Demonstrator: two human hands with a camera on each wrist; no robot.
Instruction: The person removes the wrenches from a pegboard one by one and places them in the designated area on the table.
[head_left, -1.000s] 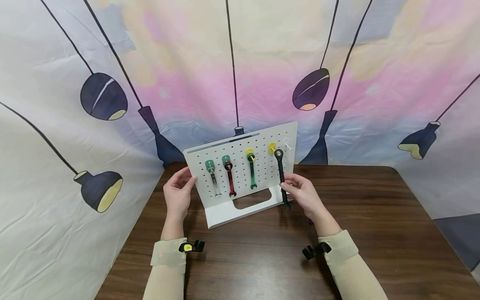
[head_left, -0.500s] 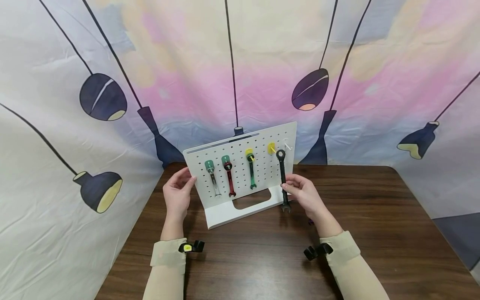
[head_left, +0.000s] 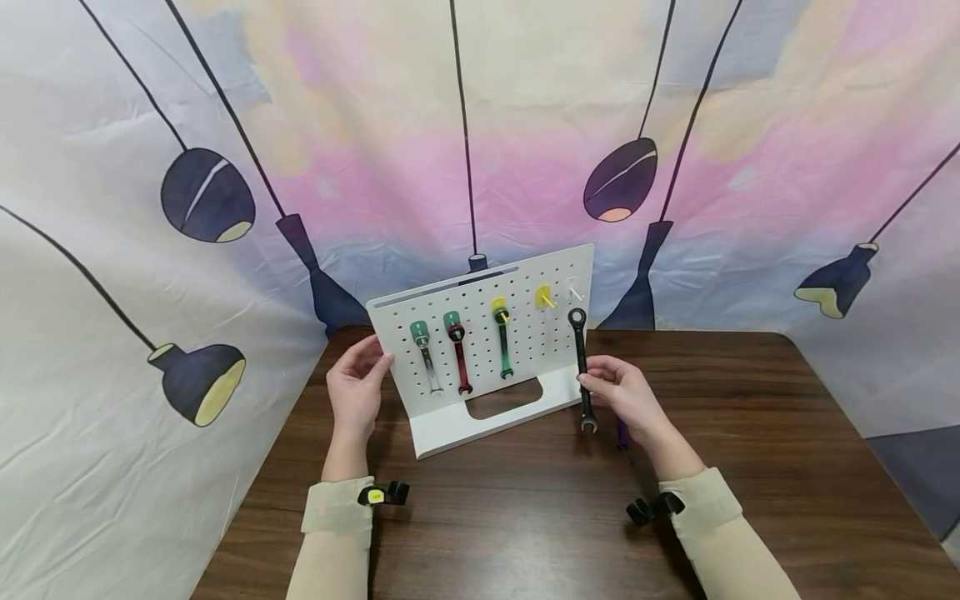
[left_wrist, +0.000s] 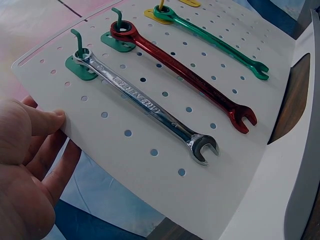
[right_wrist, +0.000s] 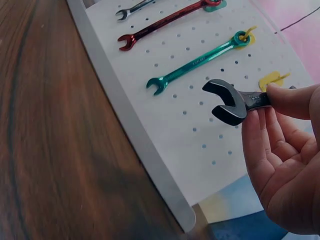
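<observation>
A white pegboard stand (head_left: 442,429) stands on the table. My left hand (head_left: 356,387) pinches its left edge, thumb in front and fingers behind, as the left wrist view shows. My right hand (head_left: 626,400) holds a black combination wrench (head_left: 582,358) between thumb and fingers, ring end up and open end (right_wrist: 232,102) down, in front of the board's right side. Hanging on hooks are a silver wrench (left_wrist: 140,97), a red wrench (left_wrist: 180,70) and a green wrench (left_wrist: 215,40). A yellow hook (head_left: 545,297) and a white hook (head_left: 573,289) at the right bear nothing.
Below my right hand a small purple thing (head_left: 622,435) lies on the brown wooden table (head_left: 495,517), mostly hidden by the hand. Behind the table hangs a cloth (head_left: 525,100) printed with lamps. The stand's base has a wide cutout.
My right hand has moved right and a little down, carrying the black wrench away from the yellow hook. More of the purple thing shows. My left hand and the pegboard stay still.
</observation>
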